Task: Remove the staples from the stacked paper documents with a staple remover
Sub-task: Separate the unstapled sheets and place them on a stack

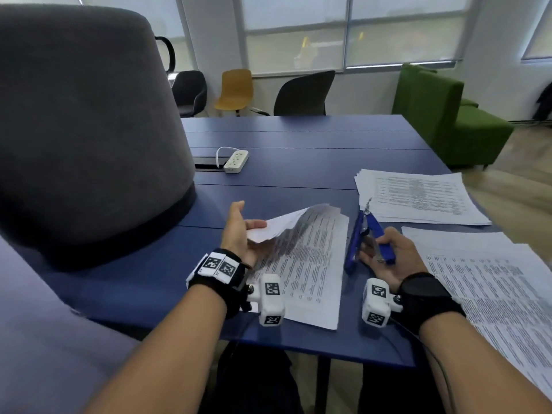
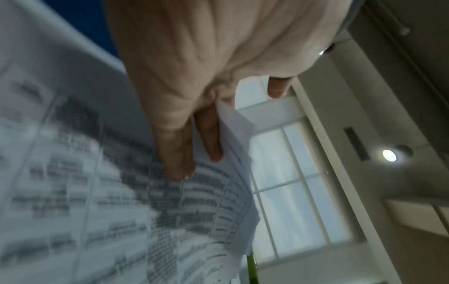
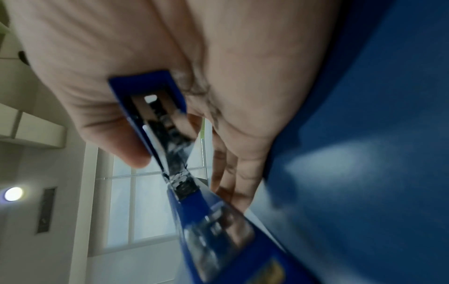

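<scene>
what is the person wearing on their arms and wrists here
Both forearms are bare, with no sleeves. The left hand and right hand wear no gloves. Each wrist carries a black wrist strap holding a white boxy camera module printed with black-and-white square markers. The left strap also bears white marker tags on top. A thin dark cable trails from the right wrist.

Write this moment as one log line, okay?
left hand: lifts corner of paper document | right hand: holds blue staple remover | staple: not visible | table
</scene>
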The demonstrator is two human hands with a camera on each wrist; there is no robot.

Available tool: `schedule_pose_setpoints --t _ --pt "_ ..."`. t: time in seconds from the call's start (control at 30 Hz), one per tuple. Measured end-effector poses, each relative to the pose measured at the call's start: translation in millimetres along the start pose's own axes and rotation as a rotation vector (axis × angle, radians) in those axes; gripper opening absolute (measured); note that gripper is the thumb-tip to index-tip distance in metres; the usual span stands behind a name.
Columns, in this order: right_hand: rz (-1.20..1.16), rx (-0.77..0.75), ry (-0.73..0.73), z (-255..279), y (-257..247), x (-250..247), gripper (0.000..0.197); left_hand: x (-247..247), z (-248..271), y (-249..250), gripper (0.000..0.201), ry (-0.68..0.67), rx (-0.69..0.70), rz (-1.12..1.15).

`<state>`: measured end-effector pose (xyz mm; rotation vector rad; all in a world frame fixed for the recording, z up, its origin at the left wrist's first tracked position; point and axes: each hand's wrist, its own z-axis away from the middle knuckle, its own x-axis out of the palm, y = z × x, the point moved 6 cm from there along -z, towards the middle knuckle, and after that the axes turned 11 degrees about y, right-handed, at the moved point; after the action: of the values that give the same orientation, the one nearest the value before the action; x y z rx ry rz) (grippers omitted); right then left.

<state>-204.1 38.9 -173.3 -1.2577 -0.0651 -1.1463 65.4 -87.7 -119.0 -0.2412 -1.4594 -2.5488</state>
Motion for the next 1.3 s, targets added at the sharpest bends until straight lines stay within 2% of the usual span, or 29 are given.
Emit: schedule_pose_setpoints --t 0.07,0.17,0.27,0.33,0.4,0.47,0.53,0.57,0.67,0.77,0.87,1.0,1.3 --pt "0.018 -0.017 -0.018 0.0 -0.3 -0.4 0.03 -7.6 -8.2 -3.3 0.021 0.128 0.136 -0.054" --pt "-0.006 -0.061 -0.05 3.8 -1.4 4.1 0.016 -13.2 -4.9 -9.1 0.041 0.154 0.285 -0.054" --pt "0.038 -0.138 -0.008 7.8 -3.6 4.0 0.023 -14.8 -1.4 -13.1 0.034 0.115 0.44 -0.138" --pt "0.095 -0.182 0.02 19.3 -6.9 11.3 0.023 -16.1 0.9 -17.4 0.038 0.059 0.515 -0.192" --pt "0.193 -0.255 0.025 35.7 -11.6 25.1 0.026 -18.4 -4.1 -23.3 0.042 0.01 0.518 -0.189" --pt "0.442 -0.345 -0.011 55.5 -16.2 43.4 0.044 -20.7 -9.8 -31.3 0.042 -0.019 0.462 -0.121" --pt "0.811 -0.42 -0.087 75.6 -15.3 67.7 0.065 -22.3 -13.3 -35.0 0.04 -0.032 0.431 -0.074" --pt "0.983 -0.449 -0.142 85.4 -12.0 81.1 0.068 -23.2 -16.7 -36.8 0.04 -0.038 0.418 -0.053" --pt "1.432 -0.531 -0.312 102.9 10.8 110.8 0.059 -27.6 -21.7 -40.8 0.037 -0.034 0.402 0.003" --pt "1.671 -0.574 -0.349 105.8 34.4 121.5 0.048 -31.3 -22.0 -42.6 0.039 -0.027 0.413 0.017" --pt "1.72 -0.561 -0.289 103.6 45.0 118.4 0.047 -31.8 -21.8 -42.6 0.042 -0.046 0.428 0.016" --pt "1.719 -0.584 -0.281 105.0 46.1 121.2 0.048 -29.9 -21.6 -41.1 0.04 -0.077 0.431 0.027" --pt "1.645 -0.493 -0.237 98.0 43.3 126.0 0.048 -29.2 -20.9 -41.0 0.041 -0.076 0.452 0.023"
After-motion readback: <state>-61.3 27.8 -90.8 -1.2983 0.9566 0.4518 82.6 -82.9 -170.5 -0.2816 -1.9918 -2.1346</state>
